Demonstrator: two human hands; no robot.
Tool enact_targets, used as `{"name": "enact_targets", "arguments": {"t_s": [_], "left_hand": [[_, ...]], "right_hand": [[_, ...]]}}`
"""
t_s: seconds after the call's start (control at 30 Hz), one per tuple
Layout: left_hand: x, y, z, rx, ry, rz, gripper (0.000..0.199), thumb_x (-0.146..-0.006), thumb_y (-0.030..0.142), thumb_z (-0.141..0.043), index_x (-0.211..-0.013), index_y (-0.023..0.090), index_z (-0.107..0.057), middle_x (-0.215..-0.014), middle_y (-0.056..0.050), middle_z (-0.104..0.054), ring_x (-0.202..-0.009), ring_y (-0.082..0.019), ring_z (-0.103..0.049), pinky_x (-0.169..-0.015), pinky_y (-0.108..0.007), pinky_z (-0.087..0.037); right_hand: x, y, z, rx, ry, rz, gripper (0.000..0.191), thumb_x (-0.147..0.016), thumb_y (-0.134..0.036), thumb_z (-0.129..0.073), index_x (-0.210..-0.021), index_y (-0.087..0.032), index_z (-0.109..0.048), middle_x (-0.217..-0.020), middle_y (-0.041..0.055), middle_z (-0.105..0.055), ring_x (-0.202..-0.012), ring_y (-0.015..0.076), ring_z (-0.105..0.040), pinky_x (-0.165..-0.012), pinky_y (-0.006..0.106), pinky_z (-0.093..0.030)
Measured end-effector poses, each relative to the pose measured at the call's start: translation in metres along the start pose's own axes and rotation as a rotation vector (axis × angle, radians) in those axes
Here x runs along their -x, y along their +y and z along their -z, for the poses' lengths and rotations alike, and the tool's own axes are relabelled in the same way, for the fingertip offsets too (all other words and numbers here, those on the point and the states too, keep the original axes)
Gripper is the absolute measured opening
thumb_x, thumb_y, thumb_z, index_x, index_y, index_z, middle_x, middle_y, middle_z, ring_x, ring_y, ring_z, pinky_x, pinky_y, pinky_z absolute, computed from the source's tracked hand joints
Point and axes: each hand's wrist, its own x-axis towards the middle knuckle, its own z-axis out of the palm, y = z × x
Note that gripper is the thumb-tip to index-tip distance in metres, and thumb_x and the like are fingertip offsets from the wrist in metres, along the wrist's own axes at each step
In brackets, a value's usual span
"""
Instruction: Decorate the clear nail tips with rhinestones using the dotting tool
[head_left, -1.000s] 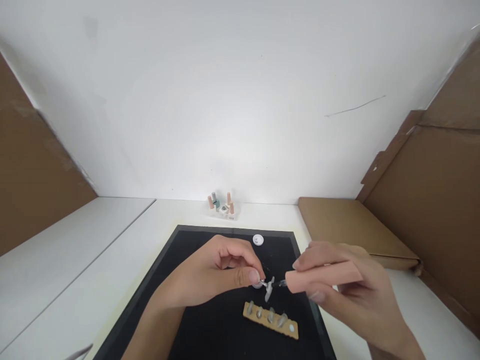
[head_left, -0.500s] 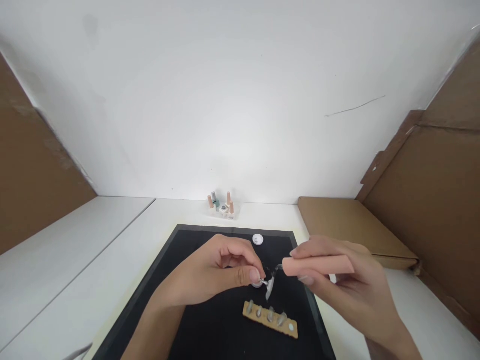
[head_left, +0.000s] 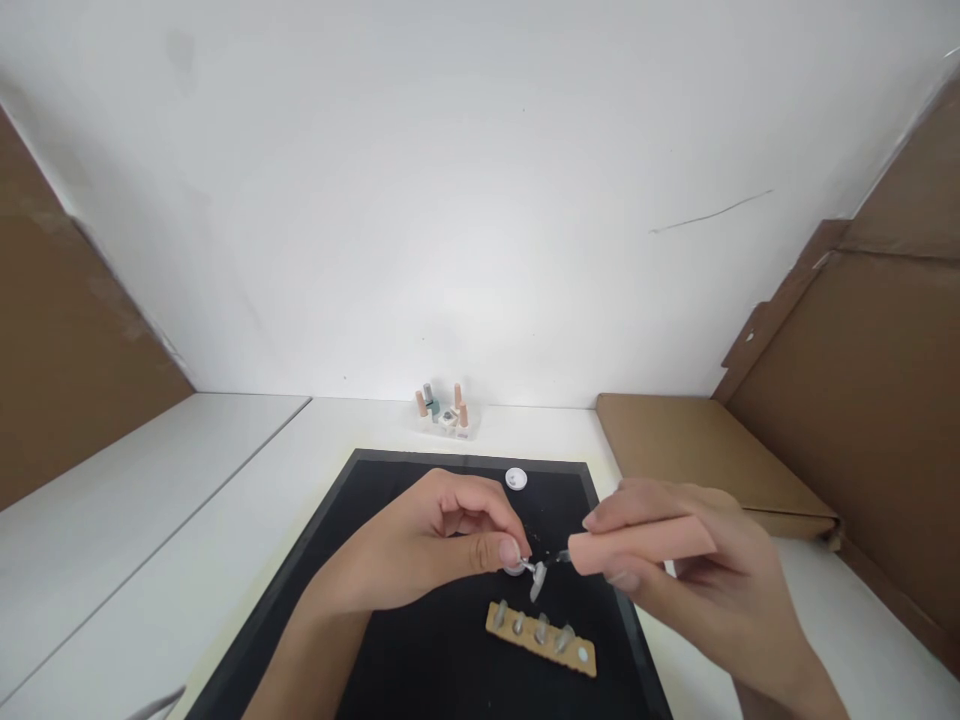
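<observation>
My left hand (head_left: 457, 535) pinches a thin metal stem that carries a small whitish nail-shaped piece (head_left: 538, 582) at its end. In my right hand (head_left: 675, 560) is a pink brush handle (head_left: 641, 545), held nearly level, its dark thin tip close to the whitish piece; whether they touch is too small to tell. A small white round item (head_left: 514, 570) is partly hidden behind my left fingertips. Below the hands, a tan strip (head_left: 529, 640) with several clear nail-shaped pieces standing on it lies on the black mat (head_left: 427, 660).
A small white dish (head_left: 516, 479) sits near the mat's back edge. Behind the mat, a clear holder (head_left: 448, 430) carries several small bottles by the white wall. A flat cardboard box (head_left: 675, 440) lies at the back right, and cardboard panels rise at both sides.
My right hand has shifted slightly down and right, and the pink handle has tilted, its brush end lower. The whitish piece has turned slightly. My left hand has hardly moved.
</observation>
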Motion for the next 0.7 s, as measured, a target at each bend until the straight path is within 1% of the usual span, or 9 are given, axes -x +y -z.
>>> {"name": "enact_targets", "arguments": {"t_s": [0.13,0.3,0.4,0.53,0.7], "left_hand": [[0.0001,0.0002,0.0004,0.002,0.0,0.0,0.014,-0.082,0.029,-0.069,-0.077,0.016,-0.073,-0.072,-0.002,-0.065,-0.066,-0.012,-0.056,-0.064,-0.022,-0.047],[-0.0001,0.0005,0.0011,0.007,0.002,0.004,0.014,-0.081,0.028,-0.07,-0.077,0.016,-0.073,-0.073,-0.001,-0.065,-0.067,-0.011,-0.057,-0.064,-0.022,-0.047],[0.0001,0.0007,0.0006,0.019,0.001,-0.007,0.013,-0.082,0.027,-0.069,-0.078,0.015,-0.073,-0.074,-0.001,-0.066,-0.068,-0.011,-0.058,-0.065,-0.022,-0.047],[-0.0001,-0.0005,0.0006,0.047,0.047,-0.009,0.013,-0.083,0.026,-0.069,-0.079,0.015,-0.072,-0.075,-0.002,-0.066,-0.07,-0.012,-0.059,-0.066,-0.022,-0.047],[-0.0036,-0.003,0.0012,0.11,0.163,0.004,0.01,-0.082,0.025,-0.07,-0.08,0.015,-0.072,-0.075,-0.002,-0.068,-0.073,-0.013,-0.062,-0.07,-0.024,-0.048]], "right_hand": [[-0.0006,-0.0005,-0.0001,0.046,0.027,-0.046,0.003,-0.084,-0.023,-0.067,-0.081,-0.022,-0.066,-0.064,-0.0001,-0.072,-0.051,0.0137,-0.065,-0.038,0.021,-0.045],[-0.004,-0.0003,-0.001,-0.004,0.003,0.001,0.006,-0.083,-0.023,-0.068,-0.077,-0.023,-0.067,-0.069,-0.0013,-0.073,-0.052,0.012,-0.066,-0.043,0.02,-0.049],[-0.0026,0.0013,-0.0013,0.063,0.038,-0.039,0.002,-0.082,-0.02,-0.068,-0.082,-0.023,-0.068,-0.07,0.0002,-0.074,-0.059,0.0145,-0.069,-0.043,0.021,-0.049],[0.0021,0.0042,-0.0015,0.105,0.089,-0.037,0.011,-0.085,-0.015,-0.065,-0.09,-0.024,-0.07,-0.083,0.0007,-0.075,-0.069,0.0143,-0.07,-0.054,0.022,-0.053],[0.0025,0.0042,-0.0008,0.067,0.065,-0.027,0.025,-0.085,-0.011,-0.062,-0.103,-0.026,-0.068,-0.089,0.0017,-0.074,-0.076,0.0161,-0.067,-0.058,0.026,-0.053]]}}
